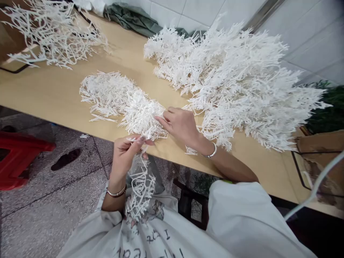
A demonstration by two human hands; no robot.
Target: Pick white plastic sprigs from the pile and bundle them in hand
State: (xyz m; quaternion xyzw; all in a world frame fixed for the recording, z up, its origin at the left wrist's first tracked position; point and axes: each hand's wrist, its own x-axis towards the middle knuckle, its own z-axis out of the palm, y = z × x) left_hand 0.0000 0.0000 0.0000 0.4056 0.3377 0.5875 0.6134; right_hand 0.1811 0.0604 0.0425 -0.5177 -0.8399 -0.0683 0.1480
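Observation:
My left hand [126, 152] is closed in a pinch on a white plastic branch sprig [141, 186] that hangs down over my lap below the table edge. My right hand [178, 125] rests on the wooden table [53, 93], fingers curled against a small heap of white sprigs [139, 113]. That small heap spreads left into a flatter patch [103, 91]. A large pile of the same white sprigs [236, 82] lies just right of my right hand. Both wrists wear thin bracelets.
Another loose pile of white branches [51, 32] lies at the table's far left. A green cloth [131, 18] sits at the back by the tiled wall. A red stool [18, 161] and a dark shoe [66, 159] are on the floor. A cardboard box [319, 161] stands at right.

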